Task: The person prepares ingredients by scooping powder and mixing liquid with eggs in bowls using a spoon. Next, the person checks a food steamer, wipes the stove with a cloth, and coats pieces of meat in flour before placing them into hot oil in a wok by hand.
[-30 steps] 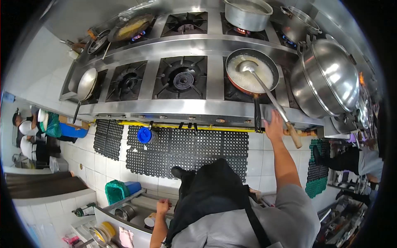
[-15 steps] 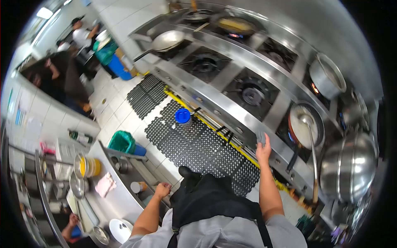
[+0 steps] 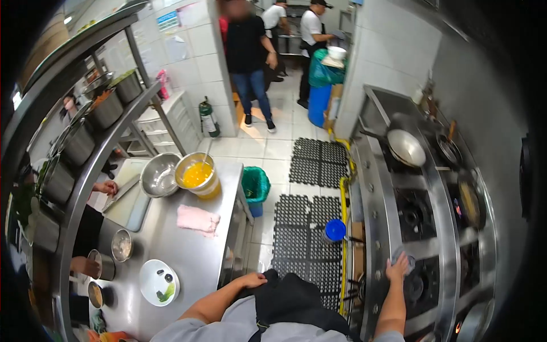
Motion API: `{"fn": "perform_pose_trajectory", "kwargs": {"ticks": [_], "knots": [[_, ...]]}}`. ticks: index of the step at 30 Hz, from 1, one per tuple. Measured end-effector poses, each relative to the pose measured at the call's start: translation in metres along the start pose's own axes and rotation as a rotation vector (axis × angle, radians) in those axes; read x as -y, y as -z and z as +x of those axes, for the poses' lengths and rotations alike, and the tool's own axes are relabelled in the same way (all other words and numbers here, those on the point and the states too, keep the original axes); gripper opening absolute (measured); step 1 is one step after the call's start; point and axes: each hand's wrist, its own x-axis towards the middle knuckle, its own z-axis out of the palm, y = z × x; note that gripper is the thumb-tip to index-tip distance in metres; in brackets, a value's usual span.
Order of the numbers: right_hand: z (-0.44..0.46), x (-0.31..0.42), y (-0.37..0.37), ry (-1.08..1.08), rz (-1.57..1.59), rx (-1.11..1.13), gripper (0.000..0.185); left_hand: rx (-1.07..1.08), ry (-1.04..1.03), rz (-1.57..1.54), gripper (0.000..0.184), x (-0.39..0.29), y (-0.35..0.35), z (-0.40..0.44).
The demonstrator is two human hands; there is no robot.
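My right hand (image 3: 398,268) is over the front edge of the stove (image 3: 383,206), its fingers against a crumpled grey cloth (image 3: 405,260). The burner (image 3: 419,285) beside it has no pan on it. My left hand (image 3: 253,280) is a loose fist at the front of my black apron (image 3: 293,299), with nothing visible in it. On the steel counter (image 3: 194,251) to the left lie a pink cloth (image 3: 198,220) and a white bowl (image 3: 159,283) with green and dark pieces. A container of yellow liquid (image 3: 197,175) stands beside a metal bowl (image 3: 160,174).
A blue-lidded container (image 3: 335,229) stands on the black floor mat (image 3: 296,228). A green-lined bin (image 3: 255,185) is by the counter's corner. Pans sit on the far burners. A person (image 3: 248,57) stands in the doorway. Another person's hands (image 3: 106,187) are near a knife at the left.
The view has swung left, away from the pan with the ladle, toward the counter and doorway. My right hand has moved along the stove edge with the grey cloth; my left hand is now at my apron.
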Motion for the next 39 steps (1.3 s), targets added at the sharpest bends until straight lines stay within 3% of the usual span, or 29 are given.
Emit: {"fn": "perform_pose_trajectory", "kwargs": {"ticks": [1,4,6,9,12,13,14,15,17,19,21,23,24,26,28,30,32,34,37,39], "knots": [[-0.01,0.022,0.003,-0.111,-0.061,-0.002,0.098,-0.013,0.025,0.008,0.047,0.008,0.004,0.002],[0.018,0.039,0.005,-0.185,-0.025,0.106,0.104,-0.013,0.093,-0.036,0.052,0.018,0.009,-0.002],[0.023,0.035,0.0,-0.141,-0.027,0.117,0.105,-0.043,0.208,-0.23,0.055,0.025,0.003,0.001],[0.027,0.049,0.019,-0.128,-0.136,0.215,0.114,-0.069,0.241,-0.264,0.06,0.028,-0.001,0.017],[0.041,0.064,0.061,-0.087,-0.234,0.356,0.108,-0.137,0.302,-0.315,0.064,0.024,-0.014,0.039],[0.053,0.078,0.081,-0.1,-0.287,0.379,0.098,-0.093,0.315,-0.293,0.065,0.008,-0.009,0.043],[0.068,0.092,0.096,-0.103,-0.357,0.403,0.089,-0.082,0.242,-0.223,0.058,-0.002,-0.011,0.048],[0.081,0.101,0.099,-0.054,-0.411,0.409,0.089,-0.062,0.168,-0.347,0.05,-0.008,-0.017,0.056],[0.105,0.126,0.093,0.236,0.059,0.139,0.07,-0.056,0.207,-0.237,0.055,-0.04,-0.002,0.056],[0.112,0.181,0.11,0.327,-0.079,0.203,0.066,-0.161,0.319,-0.259,0.067,-0.045,-0.008,0.074],[0.118,0.224,0.118,0.412,-0.202,0.26,0.063,-0.274,0.349,-0.255,0.066,-0.065,-0.01,0.071],[0.128,0.257,0.121,0.743,-0.071,0.249,0.056,-0.353,0.379,-0.291,0.065,-0.078,-0.022,0.065],[0.121,0.28,0.128,0.779,-0.081,0.253,0.056,-0.437,0.399,-0.337,0.063,-0.075,-0.035,0.064],[0.101,0.327,0.138,0.987,-0.075,0.48,0.051,-0.554,0.432,-0.412,0.062,-0.069,-0.056,0.056],[0.101,0.361,0.102,1.195,-0.159,0.56,0.052,-0.577,0.477,-0.626,0.06,-0.065,-0.078,0.04],[0.057,0.405,0.103,1.447,-0.312,0.561,0.053,-0.581,0.502,-0.736,0.062,-0.056,-0.108,0.033],[0.019,0.442,0.09,1.663,-0.326,0.666,0.054,-0.777,0.569,-0.867,0.07,-0.055,-0.145,0.029],[-0.028,0.464,0.087,1.982,-0.147,0.665,0.052,-0.864,0.597,-0.942,0.073,-0.036,-0.185,0.039],[-0.094,0.488,0.076,2.196,-0.121,0.76,0.054,-0.98,0.623,-1.105,0.077,-0.03,-0.218,0.037],[-0.134,0.497,0.073,2.352,-0.4,0.812,0.055,-1.114,0.594,-1.314,0.072,-0.031,-0.23,0.031]]}}
